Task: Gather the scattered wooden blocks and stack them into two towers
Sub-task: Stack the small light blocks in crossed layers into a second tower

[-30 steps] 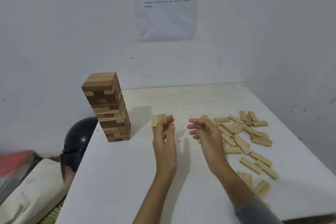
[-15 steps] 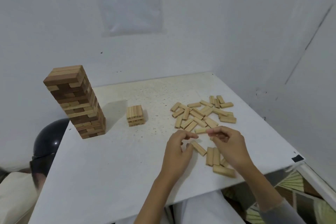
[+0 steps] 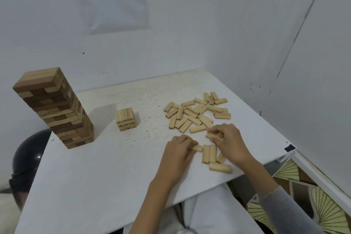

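Hands low near the counter's (image 3: 79,192) front edge: the left hand (image 3: 177,153) has its fingers curled on a block (image 3: 197,148), and the right hand (image 3: 228,141) pinches another block (image 3: 212,135), though its grip is partly hidden. Loose blocks (image 3: 196,115) sprawl toward the right edge. A tall tower (image 3: 55,108) stands by the left edge, with a short stack (image 3: 126,119) mid-counter.

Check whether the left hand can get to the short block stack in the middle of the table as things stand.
Probably yes. The left hand rests on a loose block, and only bare table lies between it and the short block stack; the tall tower stands off to the side.
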Available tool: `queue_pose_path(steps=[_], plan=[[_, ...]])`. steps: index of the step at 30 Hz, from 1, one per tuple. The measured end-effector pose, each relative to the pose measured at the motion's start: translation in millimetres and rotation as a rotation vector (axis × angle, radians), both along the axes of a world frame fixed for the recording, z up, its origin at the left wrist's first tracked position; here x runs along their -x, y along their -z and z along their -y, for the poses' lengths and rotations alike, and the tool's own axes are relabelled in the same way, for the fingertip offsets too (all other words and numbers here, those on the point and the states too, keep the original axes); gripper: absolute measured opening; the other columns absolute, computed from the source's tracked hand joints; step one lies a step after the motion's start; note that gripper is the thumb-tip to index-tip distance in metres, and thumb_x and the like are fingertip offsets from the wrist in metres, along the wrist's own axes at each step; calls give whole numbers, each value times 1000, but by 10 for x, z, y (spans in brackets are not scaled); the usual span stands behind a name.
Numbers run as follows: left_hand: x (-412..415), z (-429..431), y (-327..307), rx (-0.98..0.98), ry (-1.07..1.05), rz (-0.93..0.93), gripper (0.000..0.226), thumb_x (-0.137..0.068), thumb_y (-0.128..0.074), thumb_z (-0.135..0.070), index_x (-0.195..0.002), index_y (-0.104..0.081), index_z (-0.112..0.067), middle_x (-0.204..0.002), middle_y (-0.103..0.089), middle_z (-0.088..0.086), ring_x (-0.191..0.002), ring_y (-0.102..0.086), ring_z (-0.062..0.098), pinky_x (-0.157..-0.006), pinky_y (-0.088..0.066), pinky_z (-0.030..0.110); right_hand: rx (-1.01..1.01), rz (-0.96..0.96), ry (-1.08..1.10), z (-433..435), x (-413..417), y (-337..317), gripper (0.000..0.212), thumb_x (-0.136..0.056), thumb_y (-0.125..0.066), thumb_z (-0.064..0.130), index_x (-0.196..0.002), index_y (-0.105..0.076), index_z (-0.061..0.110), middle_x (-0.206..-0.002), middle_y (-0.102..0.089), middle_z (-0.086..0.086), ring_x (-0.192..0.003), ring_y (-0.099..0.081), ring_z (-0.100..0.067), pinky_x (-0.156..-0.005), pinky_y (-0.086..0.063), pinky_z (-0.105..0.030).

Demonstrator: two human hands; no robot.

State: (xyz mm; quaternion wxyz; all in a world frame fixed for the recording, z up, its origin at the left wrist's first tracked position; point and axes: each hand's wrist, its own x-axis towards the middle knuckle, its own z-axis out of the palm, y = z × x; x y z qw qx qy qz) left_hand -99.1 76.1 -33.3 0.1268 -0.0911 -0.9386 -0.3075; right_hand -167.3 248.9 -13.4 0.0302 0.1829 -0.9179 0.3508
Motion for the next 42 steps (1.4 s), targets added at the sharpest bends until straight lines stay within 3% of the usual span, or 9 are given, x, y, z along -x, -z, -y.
queue_pose_path(steps=[4,9,15,19,23,29,33,37,42], plan=[[-5,14,-39,-62,-94,-8,24,-99,-51,-16,-120,-62,-14,-113,-59,1,-104,-52,17,-87,-43,32,130,-12,39,-26,-19,-41,28,-94,-60,14,-122,-62,15,-104,-54,-1,-90,-48,-8,-82,-41,-9],[-25,-78,-56,-340,-185,50,33,-105,-31,-15,-132,-47,-22,-108,-52,-5,-99,-52,11,-79,-36,12,331,130,86,-143,-89,-176,29,-97,-46,0,-119,-56,15,-109,-37,-7,-82,-47,-5,-77,-43,-6],[15,-255,-72,-547,-93,55,27,-103,-42,-24,-128,-52,-27,-105,-57,-7,-89,-57,4,-75,-40,9,147,240,61,-331,-124,-206,11,-90,-64,16,-98,-57,21,-89,-49,-2,-69,-44,-7,-58,-37,-7],[64,-330,-103,-561,-61,44,24,-102,-47,-22,-123,-54,-29,-109,-60,-11,-95,-59,3,-73,-40,7,-34,277,43,-372,-172,-193,36,-75,-79,41,-102,-63,22,-85,-52,3,-71,-47,-4,-56,-36,-12],[86,-362,-123,-604,-84,47,22,-100,-50,-21,-120,-55,-29,-99,-61,-11,-89,-59,5,-71,-43,10,-151,311,34,-389,-212,-153,53,-63,-84,48,-104,-59,25,-90,-52,5,-78,-49,-4,-59,-31,-17],[66,-384,-115,-642,-87,62,23,-99,-52,-17,-119,-56,-28,-96,-59,-12,-85,-55,-1,-70,-42,10,-81,312,55,-377,-242,-118,52,-63,-86,42,-101,-56,22,-100,-51,6,-82,-47,3,-60,-33,-12],[60,-385,-100,-661,-110,39,24,-99,-52,-16,-121,-56,-25,-104,-60,-9,-89,-55,-2,-73,-43,9,31,332,65,-348,-250,-147,49,-65,-88,27,-102,-58,18,-91,-54,9,-72,-49,1,-58,-36,-7],[85,-326,-67,-676,-151,12,26,-99,-52,-19,-124,-54,-27,-105,-60,-7,-90,-57,5,-76,-44,11,260,245,110,-258,-231,-194,24,-78,-77,8,-98,-63,10,-70,-51,8,-55,-49,10,-55,-36,-6],[80,-215,-81,-693,-188,4,25,-99,-52,-21,-123,-57,-28,-111,-60,-7,-89,-59,7,-75,-43,10,437,235,74,-41,-195,-223,10,-88,-68,12,-94,-70,18,-69,-52,5,-58,-46,4,-57,-38,-7]])
